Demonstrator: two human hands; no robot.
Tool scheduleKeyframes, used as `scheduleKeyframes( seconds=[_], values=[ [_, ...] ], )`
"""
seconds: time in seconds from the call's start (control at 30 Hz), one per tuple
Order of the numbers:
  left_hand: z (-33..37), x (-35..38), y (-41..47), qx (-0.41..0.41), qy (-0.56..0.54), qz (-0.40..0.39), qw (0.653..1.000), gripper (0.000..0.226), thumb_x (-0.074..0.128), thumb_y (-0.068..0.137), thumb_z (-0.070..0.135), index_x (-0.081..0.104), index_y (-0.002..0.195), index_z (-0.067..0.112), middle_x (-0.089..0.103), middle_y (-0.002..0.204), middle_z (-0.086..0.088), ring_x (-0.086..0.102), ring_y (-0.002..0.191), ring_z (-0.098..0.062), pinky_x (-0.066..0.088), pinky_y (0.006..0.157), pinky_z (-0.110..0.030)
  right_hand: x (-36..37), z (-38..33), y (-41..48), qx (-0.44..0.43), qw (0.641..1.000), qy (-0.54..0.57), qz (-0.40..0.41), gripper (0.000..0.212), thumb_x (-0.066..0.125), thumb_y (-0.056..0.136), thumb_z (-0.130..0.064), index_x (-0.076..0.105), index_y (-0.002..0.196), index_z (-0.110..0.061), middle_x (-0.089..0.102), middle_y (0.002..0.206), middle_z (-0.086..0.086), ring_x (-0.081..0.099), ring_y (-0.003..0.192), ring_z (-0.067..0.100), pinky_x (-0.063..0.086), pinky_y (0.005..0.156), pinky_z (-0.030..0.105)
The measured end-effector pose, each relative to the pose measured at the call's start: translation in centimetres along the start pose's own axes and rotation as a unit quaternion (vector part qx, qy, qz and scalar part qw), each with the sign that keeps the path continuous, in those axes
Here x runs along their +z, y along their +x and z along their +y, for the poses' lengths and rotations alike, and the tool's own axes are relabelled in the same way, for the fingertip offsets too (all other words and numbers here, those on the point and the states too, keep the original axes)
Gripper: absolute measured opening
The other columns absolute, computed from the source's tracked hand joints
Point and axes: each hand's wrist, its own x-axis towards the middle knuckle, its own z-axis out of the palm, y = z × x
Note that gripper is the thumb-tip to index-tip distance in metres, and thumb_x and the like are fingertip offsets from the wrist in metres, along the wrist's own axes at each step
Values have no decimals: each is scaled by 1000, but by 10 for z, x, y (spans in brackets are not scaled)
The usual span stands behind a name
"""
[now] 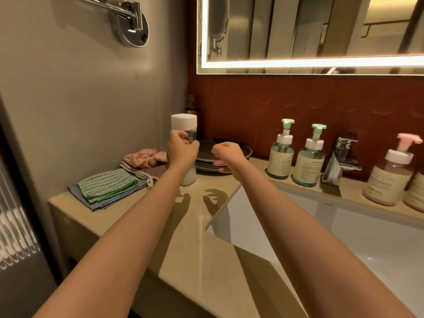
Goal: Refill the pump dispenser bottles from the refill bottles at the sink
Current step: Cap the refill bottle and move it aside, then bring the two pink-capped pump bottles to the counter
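Observation:
A clear refill bottle (184,122) with a white cap stands on the beige counter (195,226), left of the sink; white liquid shows at its bottom. My left hand (181,149) grips its middle. My right hand (227,153) hovers just right of it with fingers loosely curled, holding nothing. Two green-pump dispenser bottles (280,154) (309,160) stand on the ledge behind the sink. A pink-pump dispenser bottle (390,177) stands further right, with another bottle (416,191) cut off by the frame edge.
Dark stacked plates (243,151) sit behind my right hand. Folded cloths (107,187) and a pink cloth (144,157) lie at the left. A chrome tap (344,152) stands between the dispensers. The white sink basin (332,237) lies at the right, under a lit mirror (309,31).

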Motion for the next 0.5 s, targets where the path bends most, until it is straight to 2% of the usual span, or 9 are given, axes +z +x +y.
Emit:
scheduleKeyframes(
  seconds=[0.07,0.23,0.4,0.5],
  values=[
    [17,10,-12,2,-23,-39,999,24,57,88,14,43,107,17,46,89,5,48,91,-16,44,85,-33,-17,-3,-11,0,999,10,32,26,49,94,-18,55,119,-12,57,122,7,58,94,18,49,79,33],
    [55,34,-45,7,-28,-153,988,20,55,90,18,49,109,19,50,106,2,53,98,-17,43,76,-28,-65,-7,-41,5,996,27,89,22,50,95,-17,57,116,-12,59,116,5,57,92,18,48,77,31],
    [90,64,-90,22,-51,-237,970,14,52,91,16,53,105,18,55,103,1,57,95,-17,46,68,-24,-120,-1,-82,11,990,38,134,20,51,95,-18,58,113,-11,61,114,6,58,94,20,45,73,31],
    [107,83,-117,31,-71,-283,956,11,53,91,19,53,101,19,57,105,-1,58,98,-20,47,71,-28,-153,5,-106,10,985,34,169,22,51,95,-18,59,114,-9,62,114,7,59,94,22,46,74,32]
  ],
)
